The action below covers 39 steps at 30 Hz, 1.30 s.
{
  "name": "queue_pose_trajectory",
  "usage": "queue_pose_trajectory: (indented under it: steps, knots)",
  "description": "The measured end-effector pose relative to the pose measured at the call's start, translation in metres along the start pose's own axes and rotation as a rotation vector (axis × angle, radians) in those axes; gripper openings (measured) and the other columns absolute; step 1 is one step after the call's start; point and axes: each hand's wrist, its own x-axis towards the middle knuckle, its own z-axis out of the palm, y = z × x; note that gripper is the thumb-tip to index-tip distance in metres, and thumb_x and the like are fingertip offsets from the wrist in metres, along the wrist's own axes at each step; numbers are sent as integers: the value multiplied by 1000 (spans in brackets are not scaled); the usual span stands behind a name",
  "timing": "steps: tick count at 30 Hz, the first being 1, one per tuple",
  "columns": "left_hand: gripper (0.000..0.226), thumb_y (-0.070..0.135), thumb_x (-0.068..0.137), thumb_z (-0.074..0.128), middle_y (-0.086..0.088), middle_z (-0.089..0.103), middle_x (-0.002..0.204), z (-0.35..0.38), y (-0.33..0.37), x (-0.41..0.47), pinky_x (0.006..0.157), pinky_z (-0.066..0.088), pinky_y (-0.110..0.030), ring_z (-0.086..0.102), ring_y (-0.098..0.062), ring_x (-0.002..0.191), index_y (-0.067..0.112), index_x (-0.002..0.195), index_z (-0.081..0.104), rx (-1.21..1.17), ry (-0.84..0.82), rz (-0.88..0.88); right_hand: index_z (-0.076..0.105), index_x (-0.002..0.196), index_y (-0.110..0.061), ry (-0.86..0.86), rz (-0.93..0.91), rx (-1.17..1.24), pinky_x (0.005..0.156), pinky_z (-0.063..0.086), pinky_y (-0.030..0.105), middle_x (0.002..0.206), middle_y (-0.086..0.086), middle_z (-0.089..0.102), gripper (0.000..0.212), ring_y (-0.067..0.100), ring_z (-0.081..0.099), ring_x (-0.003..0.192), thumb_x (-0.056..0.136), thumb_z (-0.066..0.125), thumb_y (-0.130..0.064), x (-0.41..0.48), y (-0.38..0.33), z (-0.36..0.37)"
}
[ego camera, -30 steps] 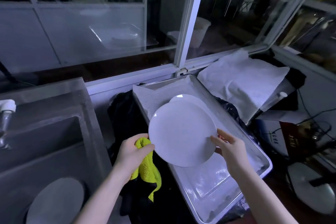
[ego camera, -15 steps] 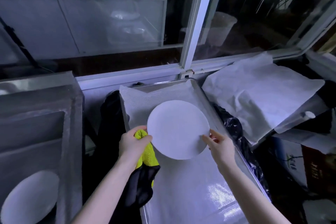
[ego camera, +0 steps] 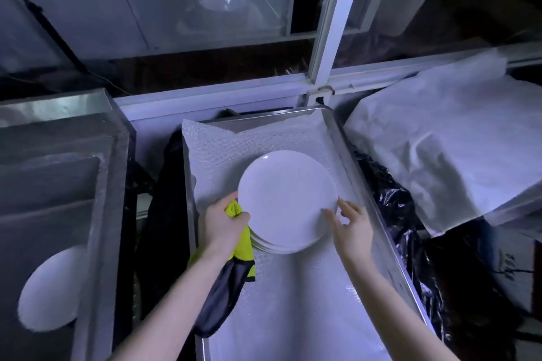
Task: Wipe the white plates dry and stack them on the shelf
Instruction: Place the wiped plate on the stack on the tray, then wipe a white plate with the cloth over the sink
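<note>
The wiped top plate (ego camera: 287, 199) now lies on the stack (ego camera: 281, 247), between the two hands.

A second ago both hands held it lifted over the tray (ego camera: 346, 149); now it rests flat on the other plates. The left hand (ego camera: 223, 223) grips the yellow cloth (ego camera: 242, 240) at the plate's left edge. The right hand (ego camera: 352, 223), fingers loose and spread, only touches the right rim. This plate seems done; one unwiped plate (ego camera: 50, 290) waits far left of the left hand.

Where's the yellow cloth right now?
In the head view the yellow cloth is left of centre, gripped in the left hand against the left edge of the stack of white plates on the lined tray.
</note>
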Motion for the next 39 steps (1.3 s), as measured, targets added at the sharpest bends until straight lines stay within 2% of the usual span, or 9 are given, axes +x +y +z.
queue_pose_trajectory:
  steps: [4, 6, 12, 18, 23, 27, 32, 36, 39]
  knots:
    - [49, 13, 72, 71, 8, 56, 102, 3, 0, -3, 77, 49, -30, 63, -23, 89, 31, 118, 69, 83, 53, 43, 69, 126, -18, 21, -18, 10, 100, 44, 35, 119, 2, 59, 38, 22, 56, 115, 89, 74, -22, -3, 6, 4]
    - [50, 11, 73, 72, 8, 54, 108, 2, 1, -6, 87, 48, -30, 62, -19, 98, 28, 120, 70, 83, 66, 46, 68, 128, -18, 17, -35, 3, 101, 45, 39, 123, 5, 60, 39, 22, 56, 116, 89, 74, -22, -3, 9, 5]
    - [53, 14, 76, 71, 5, 58, 108, 0, 0, -11, 79, 40, -23, 59, -17, 92, 29, 126, 65, 101, 63, 36, 62, 135, -22, 5, -120, -109, 93, 32, 18, 128, 4, 59, 44, 18, 52, 119, 92, 69, -28, -8, 12, 7]
    - [51, 23, 79, 75, 3, 67, 111, -13, -4, -12, 87, 49, -30, 62, -13, 95, 29, 128, 63, -68, 20, -100, 51, 145, -18, -38, -96, -141, 106, 37, 32, 139, 12, 52, 55, 26, 48, 130, 94, 66, -33, -11, 9, 2]
    - [15, 22, 79, 76, 10, 75, 92, -53, -14, -26, 90, 53, -35, 68, -12, 90, 31, 92, 77, -368, 88, -157, 65, 129, -10, 72, -366, -137, 107, 37, 31, 133, 11, 57, 38, 27, 52, 125, 93, 69, -19, -43, -18, 8]
    - [3, 25, 81, 75, -1, 76, 83, -98, -27, -38, 84, 55, -38, 67, -16, 77, 27, 82, 76, -584, 133, -180, 71, 118, -17, -166, -559, -101, 99, 41, 24, 122, -3, 63, 27, 12, 56, 116, 92, 69, -26, -94, -59, 29]
    - [15, 32, 84, 74, -2, 76, 82, -170, -52, -56, 69, 53, -30, 69, -13, 71, 17, 84, 71, -756, 159, -157, 59, 134, -32, -630, -626, -43, 99, 39, 17, 121, -18, 58, 59, 0, 53, 116, 82, 68, -59, -185, -114, 82]
    - [30, 34, 91, 66, -2, 73, 68, -246, -85, -70, 57, 54, -26, 69, -15, 60, 22, 65, 76, -880, 114, -135, 45, 146, -19, -747, -669, -39, 108, 35, 19, 134, -3, 56, 83, 7, 50, 125, 75, 83, -39, -258, -151, 145]
    - [51, 36, 100, 50, -6, 71, 61, -307, -124, -79, 54, 53, -25, 68, -19, 55, 23, 57, 75, -927, 51, -117, 50, 137, -15, -743, -617, -33, 99, 42, 22, 124, -4, 60, 72, 9, 56, 115, 74, 85, -19, -312, -176, 198]
